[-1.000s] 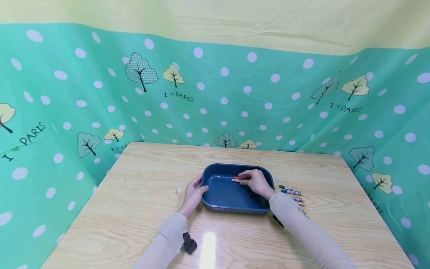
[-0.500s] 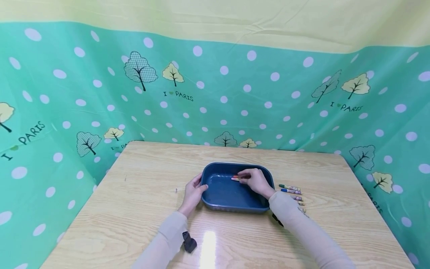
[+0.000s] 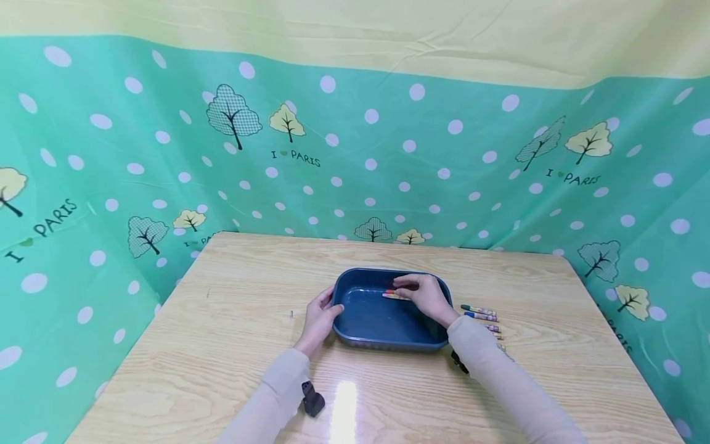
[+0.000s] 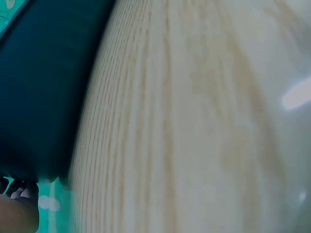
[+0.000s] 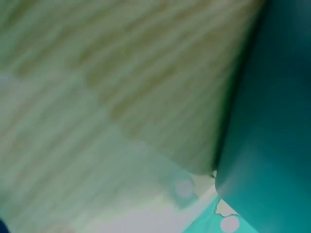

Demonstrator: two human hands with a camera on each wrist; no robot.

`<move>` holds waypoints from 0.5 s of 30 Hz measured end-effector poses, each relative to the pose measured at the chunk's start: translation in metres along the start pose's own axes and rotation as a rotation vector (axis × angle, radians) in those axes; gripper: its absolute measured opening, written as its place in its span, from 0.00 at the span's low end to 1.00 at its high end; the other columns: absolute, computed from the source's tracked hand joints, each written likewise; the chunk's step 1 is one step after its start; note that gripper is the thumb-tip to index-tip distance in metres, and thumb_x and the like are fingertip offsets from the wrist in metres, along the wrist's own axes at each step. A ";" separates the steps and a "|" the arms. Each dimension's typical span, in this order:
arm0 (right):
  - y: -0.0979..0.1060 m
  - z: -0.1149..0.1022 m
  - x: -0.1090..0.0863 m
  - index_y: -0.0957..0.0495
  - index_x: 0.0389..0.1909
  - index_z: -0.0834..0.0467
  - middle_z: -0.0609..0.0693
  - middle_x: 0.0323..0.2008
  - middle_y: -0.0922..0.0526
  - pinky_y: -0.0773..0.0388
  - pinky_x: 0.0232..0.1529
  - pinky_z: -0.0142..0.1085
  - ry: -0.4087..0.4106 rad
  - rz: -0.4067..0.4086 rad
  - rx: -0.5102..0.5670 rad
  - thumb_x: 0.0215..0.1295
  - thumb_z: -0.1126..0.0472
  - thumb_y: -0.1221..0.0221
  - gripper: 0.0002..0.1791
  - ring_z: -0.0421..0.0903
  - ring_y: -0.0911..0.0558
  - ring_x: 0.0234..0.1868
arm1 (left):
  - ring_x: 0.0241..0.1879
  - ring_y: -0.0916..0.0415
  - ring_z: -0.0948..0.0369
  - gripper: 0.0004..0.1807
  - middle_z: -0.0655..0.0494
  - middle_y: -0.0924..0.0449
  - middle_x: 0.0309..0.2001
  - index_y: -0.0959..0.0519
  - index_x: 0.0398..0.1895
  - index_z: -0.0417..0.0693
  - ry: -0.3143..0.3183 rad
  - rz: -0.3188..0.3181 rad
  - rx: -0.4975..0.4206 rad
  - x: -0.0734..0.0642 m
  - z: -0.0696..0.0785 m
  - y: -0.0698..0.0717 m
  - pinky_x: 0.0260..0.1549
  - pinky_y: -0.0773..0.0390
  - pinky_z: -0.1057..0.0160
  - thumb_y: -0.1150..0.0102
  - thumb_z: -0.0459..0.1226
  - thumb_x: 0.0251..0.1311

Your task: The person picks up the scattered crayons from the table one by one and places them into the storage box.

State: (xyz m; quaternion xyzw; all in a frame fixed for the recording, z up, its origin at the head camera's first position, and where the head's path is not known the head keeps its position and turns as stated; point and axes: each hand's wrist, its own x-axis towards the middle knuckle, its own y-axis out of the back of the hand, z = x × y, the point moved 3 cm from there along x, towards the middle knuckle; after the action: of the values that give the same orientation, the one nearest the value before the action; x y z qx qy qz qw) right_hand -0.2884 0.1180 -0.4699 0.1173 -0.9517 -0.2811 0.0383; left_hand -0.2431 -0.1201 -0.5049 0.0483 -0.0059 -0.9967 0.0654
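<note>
A dark blue rectangular tub (image 3: 383,342) stands on the table. My left hand (image 3: 318,320) grips its left end, thumb over the rim and fingers against the outer wall; in the left wrist view, part of that hand (image 4: 18,211) shows beside the tub (image 4: 43,87). Inside lie an orange-red crayon (image 3: 390,291) and a pink-tipped crayon (image 3: 394,296), side by side near the back. Just over their right ends is my right hand (image 3: 427,297), fingers loosened and thumb apart from the index finger. The right wrist view has only the tub's outer wall (image 5: 272,136) and table.
Right of the tub lies a column of several crayons, with a green one (image 3: 478,310) and a blue one (image 3: 481,317) at the back; my right sleeve (image 3: 488,364) partly covers the nearer ones. A patterned curtain (image 3: 355,142) hangs behind the wooden table (image 3: 222,308).
My right hand has let go of the pink-tipped crayon and drawn slightly to the right, so more of that crayon shows. The left hand and tub have stayed put.
</note>
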 end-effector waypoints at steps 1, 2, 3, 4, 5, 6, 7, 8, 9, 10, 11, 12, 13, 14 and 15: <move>0.002 -0.001 -0.001 0.20 0.47 0.56 0.51 0.43 0.16 0.18 0.40 0.36 0.002 0.007 0.011 0.57 0.62 0.40 0.15 0.45 0.18 0.43 | 0.63 0.40 0.45 0.30 0.37 0.39 0.64 0.36 0.63 0.36 -0.001 -0.001 0.002 0.000 0.000 0.000 0.61 0.35 0.52 0.48 0.25 0.53; 0.004 -0.001 -0.001 0.20 0.47 0.56 0.51 0.43 0.16 0.18 0.40 0.36 0.001 0.014 0.021 0.58 0.62 0.40 0.15 0.45 0.18 0.43 | 0.64 0.40 0.45 0.30 0.37 0.39 0.64 0.36 0.63 0.36 0.002 0.001 0.003 0.000 0.000 0.000 0.61 0.35 0.53 0.48 0.25 0.52; 0.006 -0.002 -0.002 0.20 0.47 0.57 0.52 0.44 0.17 0.18 0.40 0.36 0.003 0.018 0.029 0.58 0.62 0.40 0.15 0.46 0.18 0.43 | 0.64 0.40 0.45 0.30 0.38 0.39 0.64 0.36 0.63 0.37 0.005 0.004 0.003 0.000 0.001 0.000 0.61 0.35 0.53 0.48 0.25 0.52; 0.008 -0.003 -0.002 0.20 0.47 0.57 0.52 0.44 0.17 0.18 0.41 0.36 0.005 0.018 0.034 0.58 0.62 0.40 0.15 0.46 0.18 0.43 | 0.64 0.39 0.46 0.30 0.39 0.38 0.65 0.35 0.63 0.37 0.008 0.009 0.005 0.000 0.001 0.001 0.61 0.35 0.53 0.48 0.25 0.52; 0.010 -0.003 -0.003 0.20 0.48 0.57 0.52 0.44 0.17 0.18 0.41 0.36 0.008 0.019 0.032 0.58 0.62 0.40 0.15 0.46 0.18 0.44 | 0.64 0.39 0.46 0.30 0.39 0.38 0.65 0.35 0.63 0.38 0.008 0.014 0.007 -0.001 0.001 0.001 0.61 0.35 0.53 0.48 0.25 0.52; 0.012 -0.003 -0.003 0.20 0.48 0.57 0.53 0.45 0.17 0.18 0.41 0.36 0.013 0.017 0.031 0.58 0.62 0.41 0.15 0.47 0.18 0.44 | 0.64 0.40 0.46 0.30 0.39 0.38 0.65 0.35 0.63 0.37 0.006 0.015 0.012 -0.001 0.002 0.001 0.61 0.35 0.53 0.48 0.24 0.52; 0.014 -0.003 -0.004 0.20 0.48 0.58 0.53 0.45 0.17 0.18 0.41 0.36 0.021 0.013 0.031 0.58 0.62 0.41 0.16 0.47 0.18 0.45 | 0.64 0.39 0.46 0.30 0.40 0.38 0.65 0.35 0.63 0.38 0.009 0.020 0.012 -0.001 0.002 0.002 0.61 0.35 0.53 0.48 0.24 0.52; 0.016 -0.003 -0.004 0.21 0.48 0.58 0.54 0.46 0.18 0.18 0.42 0.36 0.019 0.010 0.034 0.58 0.61 0.41 0.16 0.47 0.18 0.45 | 0.64 0.39 0.47 0.30 0.41 0.38 0.65 0.35 0.63 0.38 0.015 0.024 0.012 -0.001 0.002 0.002 0.61 0.35 0.54 0.48 0.25 0.52; 0.019 -0.003 -0.005 0.21 0.49 0.58 0.54 0.47 0.18 0.19 0.43 0.36 0.019 0.005 0.033 0.59 0.61 0.41 0.16 0.48 0.19 0.46 | 0.64 0.39 0.47 0.30 0.41 0.38 0.65 0.34 0.63 0.38 0.016 0.026 0.013 -0.001 0.002 0.002 0.61 0.35 0.54 0.48 0.25 0.52; 0.021 -0.003 -0.006 0.21 0.49 0.58 0.54 0.47 0.18 0.19 0.43 0.36 0.016 0.006 0.028 0.59 0.61 0.41 0.16 0.48 0.19 0.46 | 0.64 0.39 0.47 0.30 0.41 0.38 0.65 0.35 0.63 0.38 0.015 0.025 0.015 -0.001 0.002 0.002 0.61 0.35 0.54 0.47 0.25 0.52; 0.025 -0.002 -0.007 0.21 0.49 0.57 0.53 0.47 0.18 0.19 0.43 0.37 0.009 0.009 0.027 0.58 0.61 0.40 0.16 0.48 0.19 0.47 | 0.64 0.39 0.46 0.30 0.40 0.38 0.65 0.35 0.63 0.38 0.011 0.020 0.016 -0.001 0.002 0.002 0.61 0.35 0.53 0.48 0.25 0.52; 0.028 -0.002 -0.009 0.21 0.49 0.57 0.53 0.48 0.18 0.19 0.43 0.37 0.004 0.011 0.025 0.58 0.60 0.40 0.16 0.48 0.19 0.47 | 0.64 0.39 0.46 0.30 0.39 0.38 0.65 0.35 0.63 0.37 0.008 0.017 0.019 -0.001 0.001 0.001 0.61 0.34 0.53 0.48 0.25 0.52; 0.032 -0.002 -0.010 0.21 0.49 0.57 0.54 0.48 0.19 0.19 0.44 0.37 -0.001 0.012 0.023 0.58 0.60 0.40 0.17 0.49 0.19 0.48 | 0.64 0.39 0.46 0.30 0.39 0.38 0.65 0.35 0.63 0.37 0.014 0.018 0.015 -0.001 0.001 0.001 0.61 0.34 0.53 0.48 0.25 0.52; 0.036 -0.002 -0.011 0.21 0.49 0.56 0.53 0.48 0.19 0.19 0.44 0.37 -0.006 0.016 0.019 0.58 0.60 0.40 0.17 0.49 0.20 0.48 | 0.64 0.39 0.46 0.30 0.39 0.38 0.65 0.35 0.63 0.37 0.015 0.018 0.014 -0.001 0.001 0.001 0.61 0.34 0.53 0.48 0.25 0.52; 0.040 -0.001 -0.013 0.21 0.49 0.57 0.54 0.48 0.19 0.19 0.44 0.38 -0.004 0.020 0.017 0.58 0.60 0.39 0.17 0.49 0.20 0.48 | 0.63 0.39 0.46 0.30 0.39 0.38 0.64 0.35 0.63 0.37 0.013 0.017 0.014 -0.001 0.001 0.001 0.61 0.35 0.53 0.48 0.24 0.52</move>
State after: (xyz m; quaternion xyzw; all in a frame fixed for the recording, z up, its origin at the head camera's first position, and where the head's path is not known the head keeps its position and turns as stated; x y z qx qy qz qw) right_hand -0.2839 0.1528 -0.4473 0.1075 -0.9553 -0.2728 0.0385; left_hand -0.2424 -0.1206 -0.5039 0.0554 -0.0127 -0.9957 0.0736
